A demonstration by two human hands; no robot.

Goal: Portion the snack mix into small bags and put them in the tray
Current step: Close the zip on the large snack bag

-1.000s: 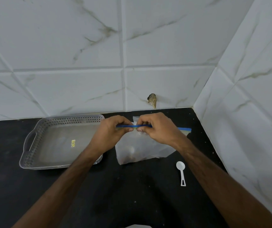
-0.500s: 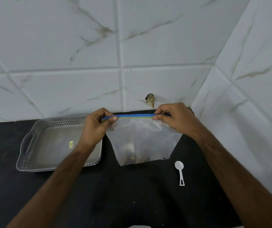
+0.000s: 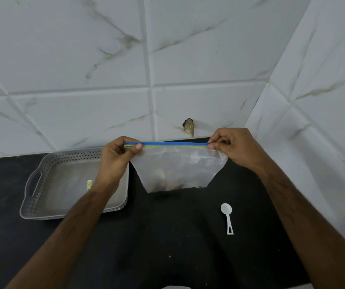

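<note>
A person's two bare forearms reach in from the bottom of the frame over a black tabletop (image 3: 167, 236) that meets a white marble-tiled wall (image 3: 104, 59). At the centre of the frame, both hands hold up a clear zip bag (image 3: 177, 170) by its blue and yellow-green zip strip (image 3: 167, 144), which runs level between them. The left hand (image 3: 115, 161) forms a pinching grip on the left end of the strip, thumb tip pressed against the front of it and fingers curled behind. The right hand (image 3: 236, 147) pinches the right end in the same way, fingertips pressed together on the strip. The bag hangs straight down from these two grips, its lower corners tapering inward, with a small amount of brownish snack mix (image 3: 167, 182) gathered at its bottom edge. Whether the bag's bottom touches the tabletop cannot be told. At middle left, partly behind the left wrist, sits a grey tray (image 3: 42, 184) with perforated walls and a side handle; a small yellow label shows on its floor. At lower right of the bag, well apart from it, a small white plastic scoop (image 3: 227, 215) lies on the tabletop.
</note>
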